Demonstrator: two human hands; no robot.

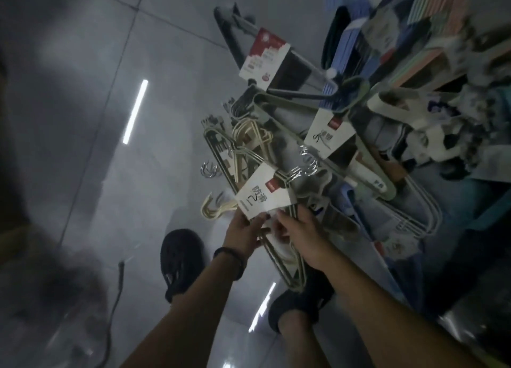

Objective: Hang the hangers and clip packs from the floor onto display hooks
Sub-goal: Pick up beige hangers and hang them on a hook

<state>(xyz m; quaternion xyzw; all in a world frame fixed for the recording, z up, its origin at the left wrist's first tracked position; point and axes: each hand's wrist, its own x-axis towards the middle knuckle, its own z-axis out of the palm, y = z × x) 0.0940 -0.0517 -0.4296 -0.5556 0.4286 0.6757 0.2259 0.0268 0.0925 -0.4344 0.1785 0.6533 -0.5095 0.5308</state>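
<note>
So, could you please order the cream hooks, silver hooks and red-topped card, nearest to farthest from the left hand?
1. Cream hooks, just left of the left hand.
2. Silver hooks, on the floor beyond them.
3. Red-topped card, far beyond, upper middle.

Beneath me the floor (83, 63) is glossy grey tile, crossed by thin grout lines (109, 96). The room is dim. A bright strip-light reflection (135, 112) streaks the tiles ahead, with a second reflection (262, 307) nearer me. A dark cable (117, 290) lies at my left.
</note>
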